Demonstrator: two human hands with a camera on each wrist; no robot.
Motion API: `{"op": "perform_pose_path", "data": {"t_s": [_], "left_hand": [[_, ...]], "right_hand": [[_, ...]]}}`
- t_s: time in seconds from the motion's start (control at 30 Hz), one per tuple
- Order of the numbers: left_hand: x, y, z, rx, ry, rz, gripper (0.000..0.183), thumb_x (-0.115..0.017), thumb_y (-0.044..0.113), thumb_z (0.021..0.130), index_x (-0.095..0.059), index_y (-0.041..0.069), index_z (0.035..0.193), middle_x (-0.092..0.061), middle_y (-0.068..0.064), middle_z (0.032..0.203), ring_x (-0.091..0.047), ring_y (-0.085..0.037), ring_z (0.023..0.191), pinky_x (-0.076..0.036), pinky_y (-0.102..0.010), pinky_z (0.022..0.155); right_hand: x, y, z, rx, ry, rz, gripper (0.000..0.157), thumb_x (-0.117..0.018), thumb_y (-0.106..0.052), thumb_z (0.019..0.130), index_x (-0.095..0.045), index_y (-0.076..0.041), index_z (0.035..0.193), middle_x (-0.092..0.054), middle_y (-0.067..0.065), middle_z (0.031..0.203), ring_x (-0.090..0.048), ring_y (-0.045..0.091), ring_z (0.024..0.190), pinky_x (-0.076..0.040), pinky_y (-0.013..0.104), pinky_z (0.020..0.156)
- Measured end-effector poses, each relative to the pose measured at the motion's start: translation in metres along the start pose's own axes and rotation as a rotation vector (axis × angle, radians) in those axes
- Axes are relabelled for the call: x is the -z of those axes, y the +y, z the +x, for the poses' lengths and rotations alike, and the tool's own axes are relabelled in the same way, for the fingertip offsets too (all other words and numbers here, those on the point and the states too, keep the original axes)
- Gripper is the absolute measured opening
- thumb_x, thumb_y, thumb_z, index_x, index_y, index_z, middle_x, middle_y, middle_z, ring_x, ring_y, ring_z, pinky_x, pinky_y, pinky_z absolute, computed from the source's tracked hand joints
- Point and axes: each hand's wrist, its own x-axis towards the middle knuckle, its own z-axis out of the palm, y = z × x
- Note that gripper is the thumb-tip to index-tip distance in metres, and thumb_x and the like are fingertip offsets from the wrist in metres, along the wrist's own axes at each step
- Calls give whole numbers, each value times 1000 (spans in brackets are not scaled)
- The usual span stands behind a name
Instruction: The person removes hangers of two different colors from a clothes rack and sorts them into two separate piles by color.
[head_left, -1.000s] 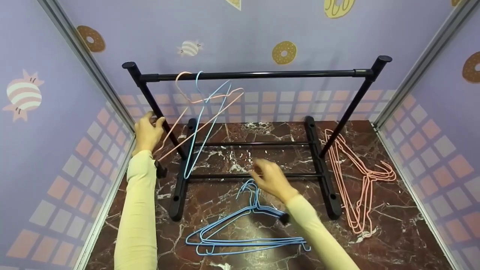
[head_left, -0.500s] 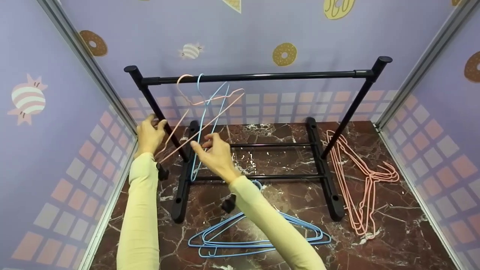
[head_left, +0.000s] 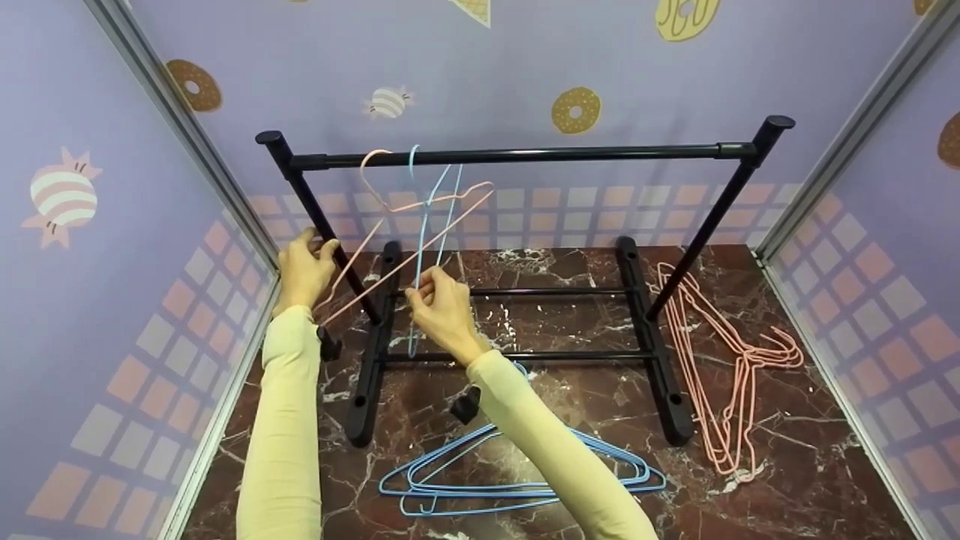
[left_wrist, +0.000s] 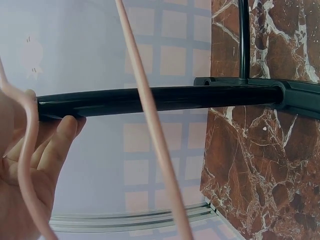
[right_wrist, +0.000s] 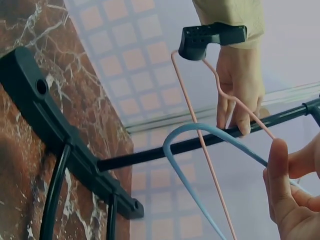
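Observation:
My left hand (head_left: 304, 270) grips the left post (head_left: 311, 206) of a black clothes rack, its fingers bent around the tube (left_wrist: 150, 100) in the left wrist view. A pink wire hanger (left_wrist: 148, 109) crosses in front of that hand's camera; its hook (head_left: 363, 171) sits on the rack's top bar (head_left: 570, 154). Beside it a blue hanger (head_left: 425, 229) hangs from the same bar. My right hand (head_left: 448, 311) pinches the blue hanger between thumb and fingers near its lower end. In the right wrist view the blue hanger's rounded corner (right_wrist: 187, 127) overlaps the pink one.
Several blue hangers (head_left: 450, 491) lie on the dark marbled floor (head_left: 570, 405) in front, partly behind my right forearm. Several pink hangers (head_left: 724, 337) lie right of the rack's right foot (head_left: 667, 390). Patterned walls enclose the left, back and right.
My right hand has moved left from above the blue hangers on the floor and now pinches the hanging blue hanger, whose lower end has shifted right. My left hand stays on the post.

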Motion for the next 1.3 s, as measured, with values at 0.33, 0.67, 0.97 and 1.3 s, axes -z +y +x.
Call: {"op": "perform_pose_path", "data": {"t_s": [0.33,0.67,0.97,1.3], "left_hand": [[1,0,-2,7,-6,11,32,-60,20,102,-63,0,126,-71,-23,122,-70,-39,114,-51,-49,104],[1,0,-3,1,3,18,33,-61,21,102,-63,0,127,-70,-23,123,-70,-39,113,-53,-50,102],[1,-1,-2,9,-1,29,33,-61,22,102,-63,1,127,-71,-23,122,-69,-39,114,-49,-50,107],[2,1,-3,4,-17,-1,31,-60,21,102,-63,2,127,-71,-22,122,-69,-38,115,-49,-49,106]], "right_hand": [[30,9,-2,32,33,19,6,-66,-1,92,-63,3,96,-74,16,81,-68,21,55,-53,19,48],[62,23,-9,-7,82,108,5,-63,2,94,-62,4,98,-71,18,84,-67,20,61,-58,25,51],[89,49,-25,-1,160,81,4,-63,1,95,-60,0,97,-70,17,84,-68,21,61,-59,25,53],[123,84,-63,21,216,-36,5,-65,2,93,-61,0,96,-70,11,79,-66,17,59,-57,23,49]]}}
